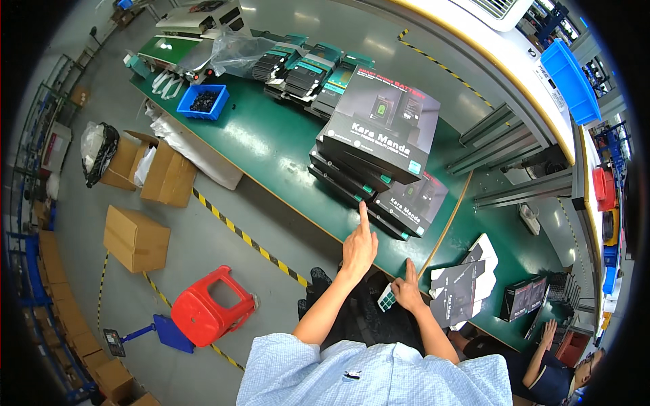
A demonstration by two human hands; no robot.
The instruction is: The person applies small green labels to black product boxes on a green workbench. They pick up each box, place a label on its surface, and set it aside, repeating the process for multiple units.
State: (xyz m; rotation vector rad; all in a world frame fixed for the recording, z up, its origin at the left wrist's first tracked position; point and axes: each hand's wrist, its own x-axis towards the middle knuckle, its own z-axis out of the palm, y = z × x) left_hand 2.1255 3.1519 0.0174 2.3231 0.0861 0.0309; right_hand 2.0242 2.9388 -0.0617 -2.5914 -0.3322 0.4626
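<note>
My left hand (pixel 359 249) reaches to the stacked black boxes with its index finger stretched out. The fingertip is at the lower front edge of a box in the stack, beside a small green sticker (pixel 366 189); nothing shows in this hand. A large black box (pixel 379 125) lies on top, with flatter black boxes (pixel 338 177) below it and another black box (pixel 412 203) to the right. Close to the bench's front edge, my right hand (pixel 407 292) holds a small sheet of green stickers (pixel 386 298), its index finger pointing forward.
On the green bench (pixel 271 176) stand a blue bin (pixel 203 101) of small black parts and several stacks of dark packs (pixel 308 71). Flattened cartons (pixel 464 287) lie to my right, near a co-worker (pixel 552 372). A red stool (pixel 211 308) and cardboard boxes (pixel 137 238) stand on the floor.
</note>
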